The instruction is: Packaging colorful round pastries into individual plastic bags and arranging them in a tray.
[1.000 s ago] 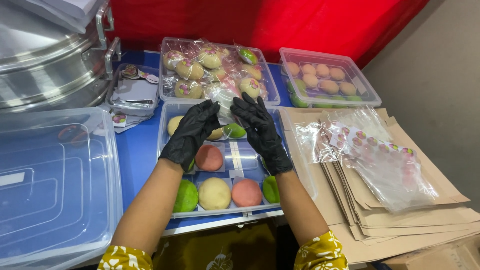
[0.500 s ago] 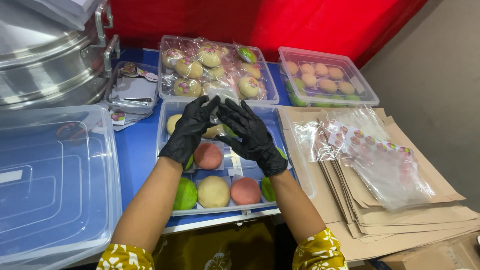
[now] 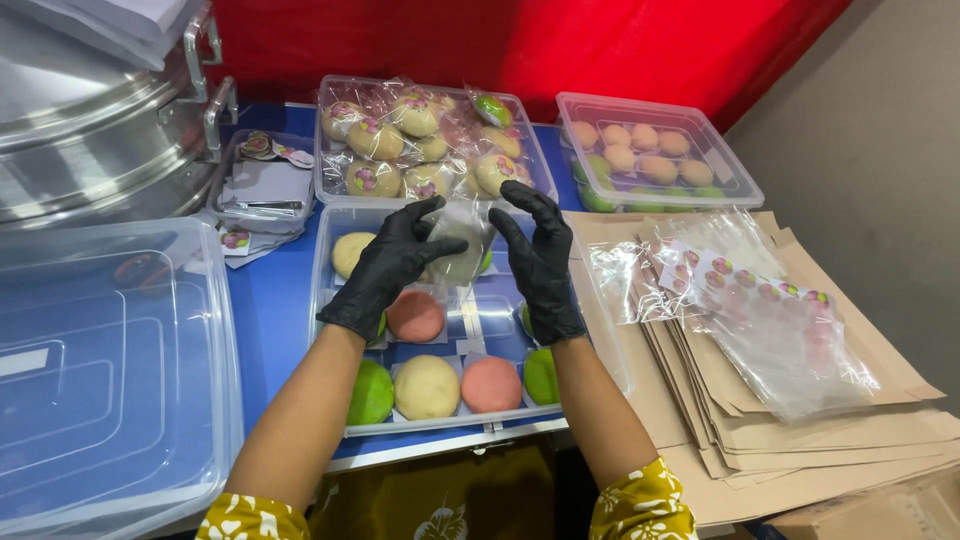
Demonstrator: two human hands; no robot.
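Since the earlier frame the right hand (image 3: 540, 262) has drawn apart from the left hand (image 3: 388, 268). Fingers of both pinch a clear bag (image 3: 458, 240) between them, above the tray (image 3: 325, 262); open room below fingertips.

A single head-worn camera looks steeply down and forward over the person's own forearms, close enough that the yellow patterned sleeves (image 3: 640, 500) are cut by the bottom edge and the left hand (image 3: 385, 265) and right hand (image 3: 540, 262), both in black gloves, sit near the middle. It faces across the blue table (image 3: 270, 300) toward the red curtain (image 3: 560, 45) along the top. The clear tray of coloured buns (image 3: 325, 300) lies directly below centre, the metal steamer (image 3: 90, 120) is cropped at upper left, and the brown paper stack (image 3: 800, 440) runs off at lower right.
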